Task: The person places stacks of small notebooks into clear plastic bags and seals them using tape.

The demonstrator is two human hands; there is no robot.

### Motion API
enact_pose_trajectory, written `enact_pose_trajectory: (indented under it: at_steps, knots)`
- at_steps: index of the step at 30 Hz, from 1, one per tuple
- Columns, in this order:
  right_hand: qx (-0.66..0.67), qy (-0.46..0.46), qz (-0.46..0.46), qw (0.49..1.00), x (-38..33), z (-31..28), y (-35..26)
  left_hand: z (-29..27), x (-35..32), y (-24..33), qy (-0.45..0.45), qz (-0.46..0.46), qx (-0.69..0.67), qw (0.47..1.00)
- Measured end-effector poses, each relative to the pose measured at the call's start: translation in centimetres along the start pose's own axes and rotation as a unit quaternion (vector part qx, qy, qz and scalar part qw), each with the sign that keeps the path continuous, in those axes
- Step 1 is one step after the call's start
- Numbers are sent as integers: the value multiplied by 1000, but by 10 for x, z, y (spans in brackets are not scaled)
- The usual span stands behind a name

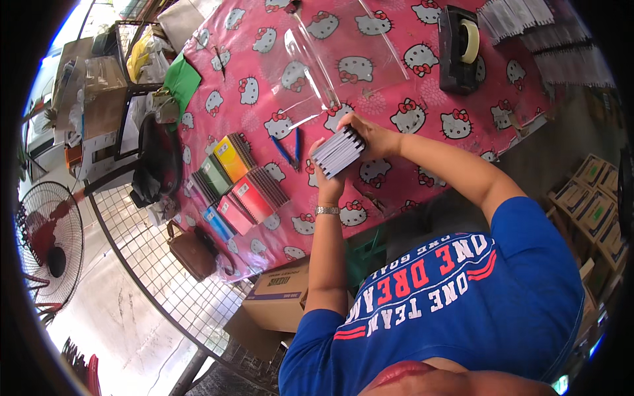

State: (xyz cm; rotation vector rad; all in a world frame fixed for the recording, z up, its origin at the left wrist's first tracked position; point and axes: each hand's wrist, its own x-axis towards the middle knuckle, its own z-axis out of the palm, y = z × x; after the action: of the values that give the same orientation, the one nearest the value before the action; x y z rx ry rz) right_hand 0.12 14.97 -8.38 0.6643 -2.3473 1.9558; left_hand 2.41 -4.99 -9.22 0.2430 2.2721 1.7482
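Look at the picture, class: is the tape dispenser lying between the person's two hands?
No. The tape dispenser stands at the table's far edge, while the left hand and right hand hold a stack of notebooks.

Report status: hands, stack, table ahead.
Left hand and right hand clamp a grey-edged stack of thin booklets. Clear plastic bag lies beyond. Nothing between.

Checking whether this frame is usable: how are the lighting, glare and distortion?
Head view: bright daylight, washed out at the upper left; glare streaks on the clear plastic bag; fisheye bends the table edge and blackens the corners; left hand, right hand and the stack of notebooks look sharp.
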Motion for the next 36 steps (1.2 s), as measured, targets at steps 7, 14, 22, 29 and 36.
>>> enact_pose_trajectory:
  at_steps: [7,14,22,29,36]
  knots:
    - [-125,-31,-36,991,6,-17,-18,-2,1,-44,-8,54,171,984]
    - [-414,7,-7,910,13,3,-75,0,-3,-48,-39,-27,57,997]
    - [-462,135,110,870,-69,-96,-114,29,110,60,-211,212,322,898]
    - [-539,210,239,780,-146,-142,-118,151,181,62,-19,90,353,931]
    - [-522,229,270,776,-145,-137,-118,123,206,17,-17,143,313,939]
